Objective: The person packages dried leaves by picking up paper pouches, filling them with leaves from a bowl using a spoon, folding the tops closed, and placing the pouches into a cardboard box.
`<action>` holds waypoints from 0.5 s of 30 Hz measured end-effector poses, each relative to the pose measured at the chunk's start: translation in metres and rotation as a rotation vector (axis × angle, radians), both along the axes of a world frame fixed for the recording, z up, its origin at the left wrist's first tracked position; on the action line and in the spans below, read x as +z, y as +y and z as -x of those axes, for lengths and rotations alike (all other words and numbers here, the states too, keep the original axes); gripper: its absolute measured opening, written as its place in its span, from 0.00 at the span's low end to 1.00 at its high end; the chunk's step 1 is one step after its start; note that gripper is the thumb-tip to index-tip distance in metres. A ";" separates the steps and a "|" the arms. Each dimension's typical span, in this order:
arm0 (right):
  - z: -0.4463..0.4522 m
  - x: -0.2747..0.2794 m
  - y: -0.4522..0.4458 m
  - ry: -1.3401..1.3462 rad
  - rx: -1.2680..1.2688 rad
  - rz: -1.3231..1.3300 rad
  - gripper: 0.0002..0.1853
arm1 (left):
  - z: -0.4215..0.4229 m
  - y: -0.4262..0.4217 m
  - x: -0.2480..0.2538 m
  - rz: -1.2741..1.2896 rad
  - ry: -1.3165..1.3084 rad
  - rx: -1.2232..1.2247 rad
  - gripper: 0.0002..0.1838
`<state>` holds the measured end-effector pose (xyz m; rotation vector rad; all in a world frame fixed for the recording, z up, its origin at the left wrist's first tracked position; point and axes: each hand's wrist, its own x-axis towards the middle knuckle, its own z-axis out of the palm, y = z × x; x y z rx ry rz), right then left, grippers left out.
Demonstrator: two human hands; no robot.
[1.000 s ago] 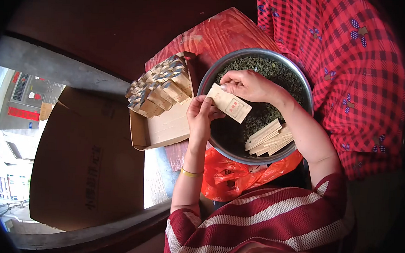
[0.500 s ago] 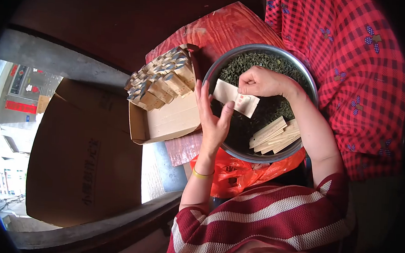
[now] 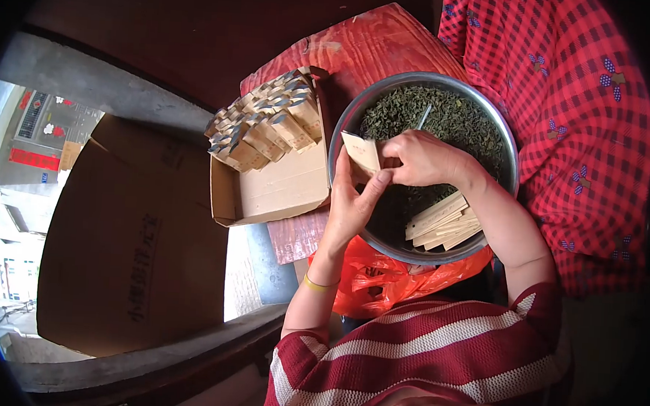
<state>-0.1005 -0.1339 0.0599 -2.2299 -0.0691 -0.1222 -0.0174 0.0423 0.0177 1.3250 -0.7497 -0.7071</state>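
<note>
Over the left part of a metal basin [image 3: 515,150] of dark dried leaves, my left hand [image 3: 352,202] grips a small paper packet [image 3: 361,153] between thumb and fingers. My right hand [image 3: 424,160] is closed against the packet's right side, its fingertips partly hidden there. The packet is tilted, its pale face toward the camera. Flat paper packets [image 3: 444,222] lie fanned in the basin's lower right. A thin light-coloured handle [image 3: 424,117] sticks up from the leaves [image 3: 458,120] behind my right hand.
Left of the basin, an open cardboard box [image 3: 281,190] holds several upright filled packets [image 3: 259,126]. Both stand on a red wooden table [image 3: 355,46]. A red plastic bag [image 3: 380,279] hangs below the basin. A large carton [image 3: 110,243] is at the left, checkered red cloth [image 3: 565,105] at the right.
The packet has gone from lying flat to tilted up between my hands. My left fingers have closed round it from a spread pose, and my right hand has moved slightly lower.
</note>
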 end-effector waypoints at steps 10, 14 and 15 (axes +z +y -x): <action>0.002 -0.009 -0.004 0.085 0.236 -0.060 0.12 | 0.000 0.008 -0.002 -0.253 -0.595 0.159 0.39; -0.003 -0.013 -0.022 0.036 0.125 -0.175 0.11 | 0.004 0.008 -0.006 -0.250 -0.749 0.208 0.40; -0.005 -0.013 -0.024 0.066 0.095 -0.354 0.13 | 0.005 0.008 -0.004 -0.248 -0.749 0.206 0.40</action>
